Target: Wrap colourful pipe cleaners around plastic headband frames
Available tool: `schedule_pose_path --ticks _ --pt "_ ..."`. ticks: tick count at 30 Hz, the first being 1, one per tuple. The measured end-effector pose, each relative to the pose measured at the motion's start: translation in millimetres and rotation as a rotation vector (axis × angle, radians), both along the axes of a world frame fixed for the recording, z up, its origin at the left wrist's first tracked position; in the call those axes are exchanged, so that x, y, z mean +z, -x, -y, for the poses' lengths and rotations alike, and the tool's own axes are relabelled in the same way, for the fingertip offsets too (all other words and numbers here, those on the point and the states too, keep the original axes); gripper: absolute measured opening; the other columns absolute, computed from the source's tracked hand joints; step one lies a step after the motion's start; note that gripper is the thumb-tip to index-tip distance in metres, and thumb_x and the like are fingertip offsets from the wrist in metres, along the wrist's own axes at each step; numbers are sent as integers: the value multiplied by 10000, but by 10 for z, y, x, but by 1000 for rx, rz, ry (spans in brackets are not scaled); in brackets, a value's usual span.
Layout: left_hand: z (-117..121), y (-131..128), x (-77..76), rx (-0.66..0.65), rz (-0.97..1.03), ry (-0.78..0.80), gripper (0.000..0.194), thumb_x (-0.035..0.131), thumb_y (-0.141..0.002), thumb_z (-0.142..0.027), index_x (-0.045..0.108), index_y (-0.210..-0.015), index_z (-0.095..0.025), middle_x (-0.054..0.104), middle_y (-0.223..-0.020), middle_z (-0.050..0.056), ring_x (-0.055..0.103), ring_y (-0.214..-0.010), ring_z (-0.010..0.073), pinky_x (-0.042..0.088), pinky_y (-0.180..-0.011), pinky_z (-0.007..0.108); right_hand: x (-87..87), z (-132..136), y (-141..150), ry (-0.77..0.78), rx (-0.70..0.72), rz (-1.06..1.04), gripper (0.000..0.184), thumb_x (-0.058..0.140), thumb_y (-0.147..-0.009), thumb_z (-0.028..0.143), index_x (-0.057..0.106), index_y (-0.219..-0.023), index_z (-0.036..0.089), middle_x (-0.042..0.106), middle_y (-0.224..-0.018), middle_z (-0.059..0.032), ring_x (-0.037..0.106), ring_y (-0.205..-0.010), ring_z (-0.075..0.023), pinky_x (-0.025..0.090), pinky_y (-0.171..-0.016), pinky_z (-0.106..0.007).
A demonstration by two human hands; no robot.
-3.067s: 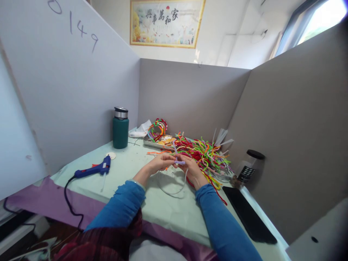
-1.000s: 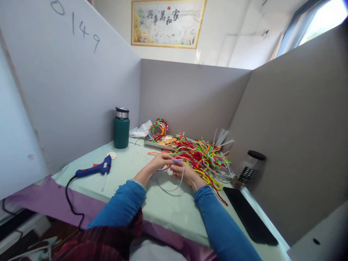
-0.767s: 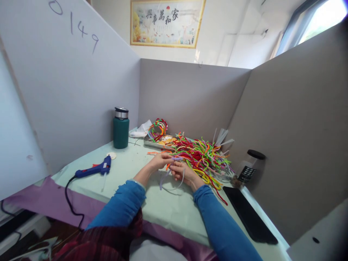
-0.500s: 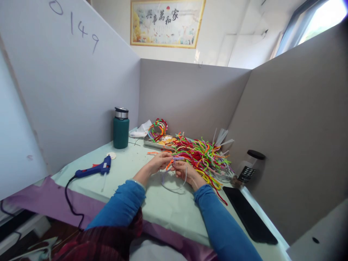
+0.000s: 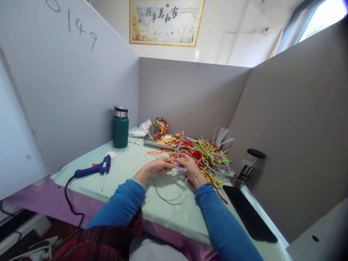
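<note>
My left hand (image 5: 160, 165) and my right hand (image 5: 190, 167) meet over the table, fingers pinched close together. Between them is a purple pipe cleaner (image 5: 181, 169), with one end pointing up and another lying across the right fingertips. Below the hands hangs a loop of pale grey pipe cleaner (image 5: 170, 199), which seems to run up into both hands. A bit of orange shows at the fingertips. Just behind lies a heap of many-coloured pipe cleaners (image 5: 206, 152). An orange pipe cleaner (image 5: 159, 152) lies beyond my left hand.
Left on the table are a blue glue gun (image 5: 94, 169), a white disc (image 5: 111, 155) and a green bottle (image 5: 120, 130). A metal tray (image 5: 154, 144) at the back bears coloured rings (image 5: 158, 128). A black phone (image 5: 248, 214) and a black-lidded jar (image 5: 250, 165) stand right. Grey partitions enclose the table.
My hands have shifted slightly lower and the purple pipe cleaner has turned, one end now upright. The grey loop below hangs wider and lower.
</note>
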State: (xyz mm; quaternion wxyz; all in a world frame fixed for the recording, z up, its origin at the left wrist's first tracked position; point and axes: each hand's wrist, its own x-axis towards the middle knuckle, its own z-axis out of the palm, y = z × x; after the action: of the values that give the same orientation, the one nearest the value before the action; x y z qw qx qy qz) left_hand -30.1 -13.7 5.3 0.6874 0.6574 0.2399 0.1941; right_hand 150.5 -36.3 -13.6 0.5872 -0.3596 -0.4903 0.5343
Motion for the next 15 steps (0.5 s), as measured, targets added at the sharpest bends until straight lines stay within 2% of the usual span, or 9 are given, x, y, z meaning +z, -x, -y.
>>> schedule_pose_path --ticks 5,9,12,15 --pt "6 -11 -3 27 -57 -6 414 743 -643 -467 463 -712 -169 441 -539 -63 199 -370 12 71 -383 207 20 26 16 -26 -50 53 361 791 -582 347 642 -852 160 691 -753 -19 583 -571 -109 480 -588 -252" --pt "3 -23 -17 58 -92 -37 435 737 -635 -490 444 -660 -169 421 -524 -61 218 -372 18 87 -377 207 65 69 58 -106 -124 125 287 760 -611 377 649 -770 166 657 -675 1 569 -564 -115 473 -588 -260" --pt "-18 -29 -38 92 -109 -33 419 730 -637 -488 461 -693 -173 422 -530 -65 211 -369 18 85 -373 201 88 88 92 -175 -164 202 222 729 -645 356 658 -750 174 637 -639 8 574 -584 -128 468 -593 -261" --pt "-58 -35 -72 134 -123 4 360 715 -651 -429 472 -747 -182 412 -527 -74 198 -359 19 74 -370 194 79 80 112 -229 -141 271 162 697 -676 328 672 -753 187 654 -667 -3 594 -609 -150 479 -604 -276"
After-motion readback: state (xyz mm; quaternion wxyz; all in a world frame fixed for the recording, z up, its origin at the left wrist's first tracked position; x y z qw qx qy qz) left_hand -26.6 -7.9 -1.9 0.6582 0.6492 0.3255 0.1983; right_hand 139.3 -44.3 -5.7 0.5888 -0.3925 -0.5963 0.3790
